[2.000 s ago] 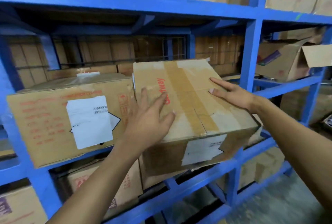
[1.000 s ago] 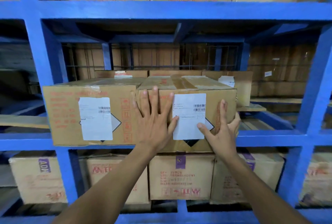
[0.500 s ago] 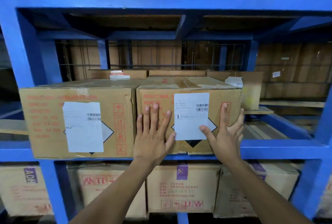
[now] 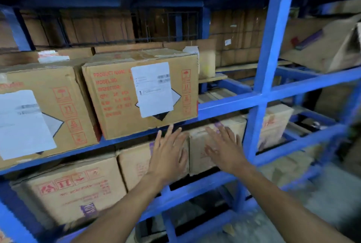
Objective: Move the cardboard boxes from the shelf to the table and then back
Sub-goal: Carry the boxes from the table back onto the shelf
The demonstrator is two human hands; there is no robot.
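Labelled cardboard box (image 4: 140,94) on blue shelf (image 4: 230,104), just above left hand (image 4: 168,157) and right hand (image 4: 224,149), both spread, holding nothing

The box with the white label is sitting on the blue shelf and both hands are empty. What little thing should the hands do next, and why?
Probably draw back from the rack. The box with the white label sits on the blue shelf, and the left hand and right hand are open below it, touching nothing that shows. That box looks put back, so the next one can be fetched.
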